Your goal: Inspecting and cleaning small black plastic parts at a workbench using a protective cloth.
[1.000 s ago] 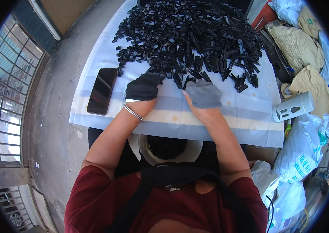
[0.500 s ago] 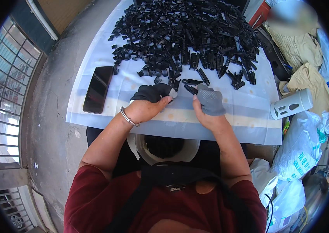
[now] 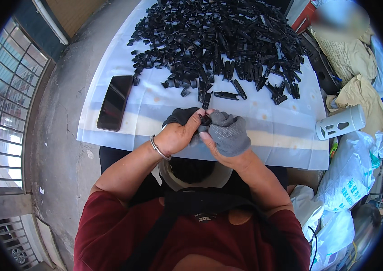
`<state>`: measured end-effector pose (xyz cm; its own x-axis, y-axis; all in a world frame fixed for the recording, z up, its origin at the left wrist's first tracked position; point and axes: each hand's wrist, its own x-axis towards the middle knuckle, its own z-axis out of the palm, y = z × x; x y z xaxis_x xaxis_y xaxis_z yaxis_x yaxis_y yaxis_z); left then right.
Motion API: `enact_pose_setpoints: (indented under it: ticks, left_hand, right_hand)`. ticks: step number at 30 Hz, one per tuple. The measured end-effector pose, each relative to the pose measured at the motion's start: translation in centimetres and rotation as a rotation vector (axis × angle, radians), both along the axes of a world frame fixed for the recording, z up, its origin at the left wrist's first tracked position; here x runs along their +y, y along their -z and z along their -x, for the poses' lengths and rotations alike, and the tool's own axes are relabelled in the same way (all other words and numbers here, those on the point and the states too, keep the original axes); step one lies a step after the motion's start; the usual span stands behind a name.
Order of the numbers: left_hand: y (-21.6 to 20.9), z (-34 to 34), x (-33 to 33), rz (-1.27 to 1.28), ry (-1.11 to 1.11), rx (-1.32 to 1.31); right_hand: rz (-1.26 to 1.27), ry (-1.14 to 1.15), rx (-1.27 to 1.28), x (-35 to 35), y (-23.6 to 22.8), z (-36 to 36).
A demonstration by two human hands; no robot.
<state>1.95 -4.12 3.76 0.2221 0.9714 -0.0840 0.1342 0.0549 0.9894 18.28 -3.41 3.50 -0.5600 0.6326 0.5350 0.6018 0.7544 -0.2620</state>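
Evidently, a small black part (image 3: 205, 119) sat between my thumbs, where my two hands met above the near side of the tablecloth (image 3: 273, 117). My left hand (image 3: 179, 129), in a black glove with the thumb bare, was pinched narrow on it; my right hand (image 3: 228, 133), in a grey dotted glove, was curled in on its other side. My fingers hid much of it, so I couldn't tell whether it was one piece or two. I took the step to be two-handed handling of this part; the next move seemed to call for a steady left pinch and light right-thumb pressure. Just beyond my fingertips lay a black strip (image 3: 207, 100), and farther off spread a black pile (image 3: 218, 40). Left of my left hand lay a phone (image 3: 115, 103); well right of my right hand was a pale cup (image 3: 341, 122). Nearer my body, below both wrists, was a tub (image 3: 222, 176).
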Motion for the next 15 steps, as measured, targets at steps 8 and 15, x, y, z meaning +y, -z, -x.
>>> enact_pose_setpoints:
  ticks: [8, 15]
  left_hand:
    - [-0.3, 1.5, 0.9, -0.138, 0.038, 0.156]
    - [0.2, 1.4, 1.1, -0.314, 0.062, 0.242]
  right_hand:
    - [0.035, -0.018, -0.035, 0.6, -0.2, -2.6]
    - [-0.081, 0.034, -0.222, 0.1, -1.5, -2.0]
